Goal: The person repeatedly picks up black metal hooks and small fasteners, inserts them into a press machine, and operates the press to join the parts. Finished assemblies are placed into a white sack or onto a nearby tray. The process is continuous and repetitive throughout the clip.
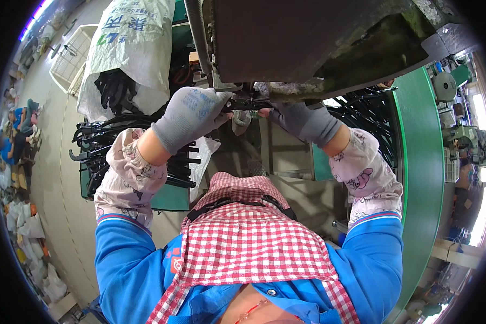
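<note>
Black piece [244,103], one, small: located at the front of the machine [275,46], just below its lower edge and between the two hands; outline partly hidden by fingers.

Left hand [191,114], in grey glove with blue print: fingers closed on the left end of the black piece.

Right hand [302,121], in grey glove: thumb tip near the right end; whether it grips or merely touches, cannot tell.

Sack [135,40], white, printed: upper left, mouth toward the wearer, black parts [115,90] showing inside.

Black strips [110,129], long, heaped: near the left forearm. Second heap [370,110], similar: beyond the right forearm, beside a green table [424,156].

Crate [70,65], white, slatted: left of the sack.

Apron [254,243], red-and-white check: worn over a blue shirt [127,264].
</note>
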`<action>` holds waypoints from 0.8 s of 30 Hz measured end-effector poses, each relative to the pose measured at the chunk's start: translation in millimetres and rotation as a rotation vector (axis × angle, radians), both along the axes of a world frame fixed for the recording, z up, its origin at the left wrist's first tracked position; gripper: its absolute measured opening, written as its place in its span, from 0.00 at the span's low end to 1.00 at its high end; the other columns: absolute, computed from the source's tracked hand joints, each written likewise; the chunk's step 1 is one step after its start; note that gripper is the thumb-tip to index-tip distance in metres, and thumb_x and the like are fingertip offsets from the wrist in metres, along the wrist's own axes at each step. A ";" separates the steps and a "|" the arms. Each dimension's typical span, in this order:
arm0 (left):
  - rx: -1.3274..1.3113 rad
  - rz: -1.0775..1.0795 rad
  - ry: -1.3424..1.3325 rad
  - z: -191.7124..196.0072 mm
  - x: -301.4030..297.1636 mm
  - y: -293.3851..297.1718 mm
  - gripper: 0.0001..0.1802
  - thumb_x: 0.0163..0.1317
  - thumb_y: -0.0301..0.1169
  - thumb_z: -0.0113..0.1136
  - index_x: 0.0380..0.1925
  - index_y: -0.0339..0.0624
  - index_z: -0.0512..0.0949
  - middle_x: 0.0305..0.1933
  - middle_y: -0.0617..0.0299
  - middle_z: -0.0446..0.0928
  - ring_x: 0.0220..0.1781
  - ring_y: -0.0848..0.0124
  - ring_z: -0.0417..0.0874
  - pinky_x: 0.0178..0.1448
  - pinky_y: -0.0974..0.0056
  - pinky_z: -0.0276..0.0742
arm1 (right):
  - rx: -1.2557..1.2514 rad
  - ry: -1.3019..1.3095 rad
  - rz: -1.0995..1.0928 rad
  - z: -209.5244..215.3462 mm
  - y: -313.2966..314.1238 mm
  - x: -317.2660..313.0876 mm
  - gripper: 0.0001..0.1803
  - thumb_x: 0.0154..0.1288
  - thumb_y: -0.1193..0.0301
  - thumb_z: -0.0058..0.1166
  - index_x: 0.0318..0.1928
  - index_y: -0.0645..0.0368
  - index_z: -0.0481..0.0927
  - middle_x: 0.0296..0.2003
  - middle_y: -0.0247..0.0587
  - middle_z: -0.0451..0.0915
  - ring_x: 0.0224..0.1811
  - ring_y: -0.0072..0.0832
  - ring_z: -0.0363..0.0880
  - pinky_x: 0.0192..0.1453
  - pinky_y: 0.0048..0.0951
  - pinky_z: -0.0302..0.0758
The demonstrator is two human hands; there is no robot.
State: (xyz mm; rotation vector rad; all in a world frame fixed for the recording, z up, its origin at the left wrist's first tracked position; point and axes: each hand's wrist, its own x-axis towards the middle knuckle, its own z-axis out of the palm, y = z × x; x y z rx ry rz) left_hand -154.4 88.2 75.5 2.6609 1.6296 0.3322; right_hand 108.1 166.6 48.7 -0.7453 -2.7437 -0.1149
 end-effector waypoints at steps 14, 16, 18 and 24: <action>0.431 0.087 -0.494 -47.5 21.2 -5.4 0.24 0.57 0.36 0.65 0.53 0.42 0.74 0.57 0.49 0.74 0.60 0.56 0.74 0.66 0.52 0.67 | -1.590 0.150 -0.220 -14.0 6.5 8.5 0.25 0.74 0.48 0.46 0.51 0.58 0.77 0.29 0.44 0.80 0.30 0.39 0.80 0.42 0.35 0.77; -0.136 0.009 -1.230 -87.5 57.3 -45.7 0.28 0.61 0.32 0.65 0.59 0.40 0.68 0.57 0.52 0.73 0.60 0.63 0.74 0.64 0.56 0.70 | -1.095 0.217 -0.166 -64.4 33.5 8.6 0.21 0.74 0.52 0.46 0.53 0.55 0.77 0.40 0.41 0.81 0.39 0.36 0.81 0.47 0.34 0.77; -1.039 0.079 -1.808 -77.6 106.2 -74.7 0.22 0.70 0.35 0.58 0.59 0.35 0.69 0.49 0.58 0.77 0.48 0.69 0.77 0.57 0.60 0.74 | -0.407 0.196 -0.239 -126.3 62.8 -4.6 0.21 0.74 0.54 0.44 0.55 0.54 0.77 0.48 0.42 0.82 0.51 0.40 0.80 0.55 0.43 0.76; -1.458 -0.114 -1.669 -82.1 155.4 -91.1 0.15 0.73 0.34 0.54 0.47 0.32 0.77 0.39 0.63 0.80 0.39 0.74 0.79 0.49 0.68 0.76 | -0.383 0.038 -0.773 -202.6 78.4 -67.3 0.22 0.73 0.58 0.42 0.60 0.53 0.74 0.58 0.51 0.76 0.63 0.47 0.73 0.65 0.48 0.69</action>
